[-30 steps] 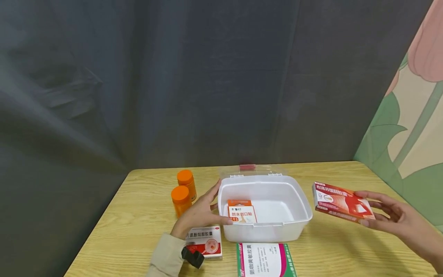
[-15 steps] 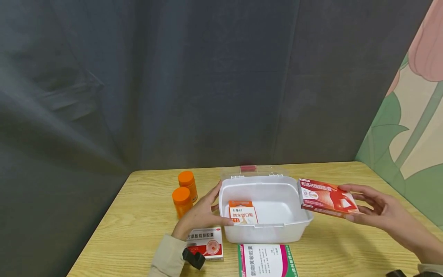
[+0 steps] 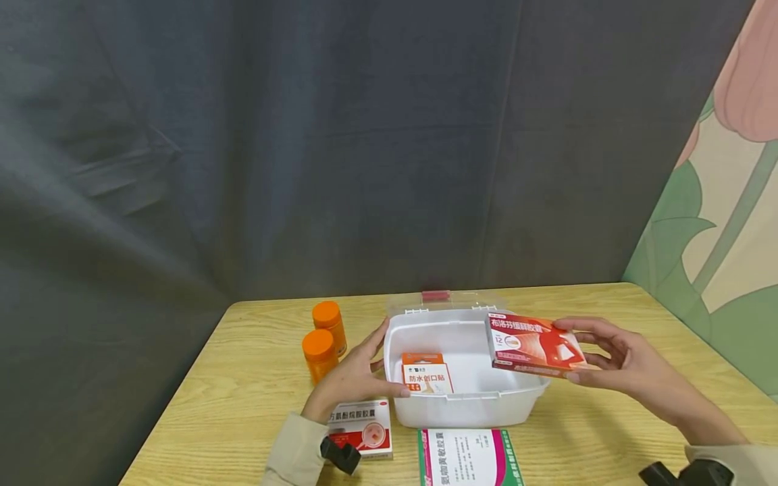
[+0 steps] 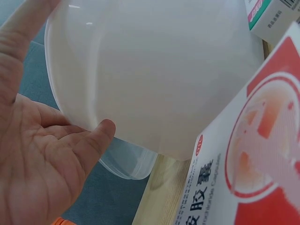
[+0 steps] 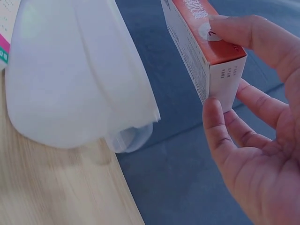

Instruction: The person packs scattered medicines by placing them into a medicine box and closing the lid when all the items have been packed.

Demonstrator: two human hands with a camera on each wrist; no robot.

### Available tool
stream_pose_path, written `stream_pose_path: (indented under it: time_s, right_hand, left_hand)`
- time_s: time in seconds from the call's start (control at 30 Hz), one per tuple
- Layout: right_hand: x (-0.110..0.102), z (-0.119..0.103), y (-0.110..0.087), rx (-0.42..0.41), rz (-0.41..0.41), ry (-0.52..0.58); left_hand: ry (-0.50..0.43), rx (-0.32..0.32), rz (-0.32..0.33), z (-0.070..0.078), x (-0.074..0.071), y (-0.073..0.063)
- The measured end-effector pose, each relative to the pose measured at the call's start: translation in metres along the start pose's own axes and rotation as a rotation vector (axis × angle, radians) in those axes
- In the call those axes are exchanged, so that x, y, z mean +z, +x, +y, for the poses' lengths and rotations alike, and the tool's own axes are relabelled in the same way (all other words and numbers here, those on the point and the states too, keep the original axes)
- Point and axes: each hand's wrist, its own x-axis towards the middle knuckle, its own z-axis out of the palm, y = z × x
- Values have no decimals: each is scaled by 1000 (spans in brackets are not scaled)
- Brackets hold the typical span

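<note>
My left hand [image 3: 355,378] holds the left end of a white plastic storage box [image 3: 462,413], thumb over its front rim. In the left wrist view a finger [image 4: 104,133] touches the box's outer wall. My right hand [image 3: 632,358] pinches the right end of a red and white ibuprofen capsule box [image 3: 527,344], thumb on one side and fingers on the other. That medicine box is tilted above the storage box's right part, hiding some of the interior. Inside, at the left, lies an orange and white adhesive bandage box [image 3: 427,378].
Two orange-capped bottles [image 3: 319,354] stand left of the storage box. A red and white capsule box [image 3: 372,428] lies beside my left wrist, partly hidden. A green and white capsule box [image 3: 468,459] lies in front. The clear lid [image 3: 474,297] is folded back behind.
My right hand has carried the ibuprofen box leftward, from beside the storage box to above its right part. My left hand has stayed on the storage box.
</note>
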Motion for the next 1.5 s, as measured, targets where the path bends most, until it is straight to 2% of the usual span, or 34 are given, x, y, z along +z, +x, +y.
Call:
stream_pose_path:
  time_s: [0.33, 0.63, 1.23, 1.5]
  right_hand:
    - [13, -5, 10, 4, 16, -8]
    - [27, -4, 21, -33, 0, 2]
    - [57, -11, 55, 80, -37, -68]
    - [66, -12, 67, 136, -32, -103]
  left_hand:
    - [7, -15, 1, 0, -2, -1]
    - [3, -3, -6, -1, -3, -1]
    - [0, -24, 6, 1, -3, -2]
    - [9, -8, 2, 0, -2, -1]
